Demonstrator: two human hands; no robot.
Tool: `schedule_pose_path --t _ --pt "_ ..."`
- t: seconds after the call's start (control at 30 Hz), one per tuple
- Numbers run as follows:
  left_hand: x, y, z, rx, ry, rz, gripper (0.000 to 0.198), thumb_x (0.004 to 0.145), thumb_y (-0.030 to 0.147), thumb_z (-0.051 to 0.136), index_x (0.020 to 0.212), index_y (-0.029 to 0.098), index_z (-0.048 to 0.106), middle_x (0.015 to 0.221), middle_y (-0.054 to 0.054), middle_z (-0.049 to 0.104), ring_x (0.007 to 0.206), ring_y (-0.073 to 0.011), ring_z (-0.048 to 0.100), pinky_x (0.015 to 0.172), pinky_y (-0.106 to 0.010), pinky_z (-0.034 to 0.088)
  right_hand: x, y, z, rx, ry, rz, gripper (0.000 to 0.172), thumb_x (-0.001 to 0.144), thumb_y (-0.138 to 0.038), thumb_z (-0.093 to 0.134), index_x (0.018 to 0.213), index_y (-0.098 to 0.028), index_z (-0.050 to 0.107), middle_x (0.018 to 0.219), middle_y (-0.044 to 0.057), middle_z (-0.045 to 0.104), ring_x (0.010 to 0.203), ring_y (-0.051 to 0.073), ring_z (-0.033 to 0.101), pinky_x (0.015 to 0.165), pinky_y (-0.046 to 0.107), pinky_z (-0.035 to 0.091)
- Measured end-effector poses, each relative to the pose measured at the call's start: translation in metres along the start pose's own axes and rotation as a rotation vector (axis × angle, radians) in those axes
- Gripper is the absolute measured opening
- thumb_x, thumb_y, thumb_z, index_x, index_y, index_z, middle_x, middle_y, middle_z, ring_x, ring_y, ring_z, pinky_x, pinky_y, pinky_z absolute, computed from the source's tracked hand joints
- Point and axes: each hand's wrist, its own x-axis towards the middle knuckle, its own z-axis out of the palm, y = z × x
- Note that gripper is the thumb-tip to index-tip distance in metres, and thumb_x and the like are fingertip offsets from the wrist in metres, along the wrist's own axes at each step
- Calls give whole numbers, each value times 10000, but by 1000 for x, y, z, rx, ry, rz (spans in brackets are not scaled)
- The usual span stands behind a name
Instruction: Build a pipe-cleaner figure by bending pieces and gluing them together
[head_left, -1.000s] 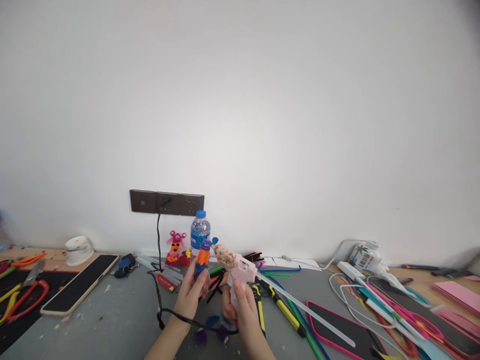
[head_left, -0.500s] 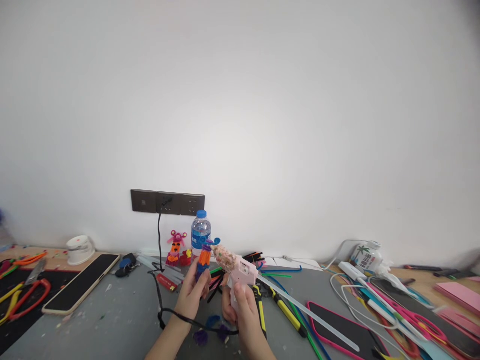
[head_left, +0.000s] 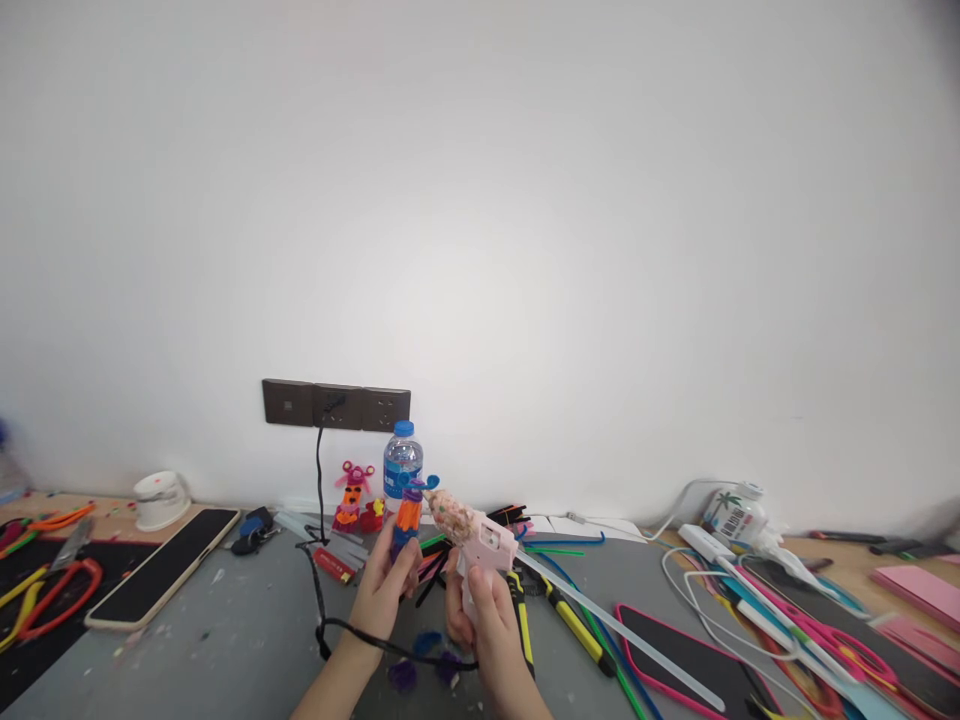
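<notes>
My left hand [head_left: 385, 590] is closed round a small pipe-cleaner figure [head_left: 409, 515], orange and purple with blue curls on top, held upright over the grey table [head_left: 225, 640]. My right hand [head_left: 486, 612] grips the handle of a pink glue gun [head_left: 480, 545]. Its nozzle points left and touches the top of the figure. A long clear glue stick [head_left: 622, 632] juts from the back of the gun toward the lower right. The gun's black cord [head_left: 319, 560] runs up to the wall sockets [head_left: 335, 405].
A water bottle [head_left: 401, 462] and a pink-orange figure [head_left: 350, 496] stand behind my hands. Phones [head_left: 161, 567] [head_left: 679, 665], orange scissors [head_left: 52, 592] and a white holder [head_left: 157, 498] lie left and right. Yellow pliers [head_left: 574, 625], pipe cleaners, cables and pink scissors [head_left: 840, 640] crowd the right.
</notes>
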Motion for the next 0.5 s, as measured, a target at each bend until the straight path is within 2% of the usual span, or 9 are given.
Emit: schedule_pose_path --t 0.17,0.5 --pt "0 1 0 -2 -8 -2 803 761 561 698 1410 168 435 542 93 418 395 -50 294 397 -192 261 0 -3 2 15 6 3 525 875 -604 544 567 -184 479 381 -100 301 327 34 186 337 176 189" --pt "0 2 1 -8 -8 4 827 750 570 705 1421 175 424 549 93 416 396 -50 284 401 -194 263 -2 -6 4 -6 -6 10 582 868 -616 544 495 -189 410 386 -95 285 332 28 173 342 179 171"
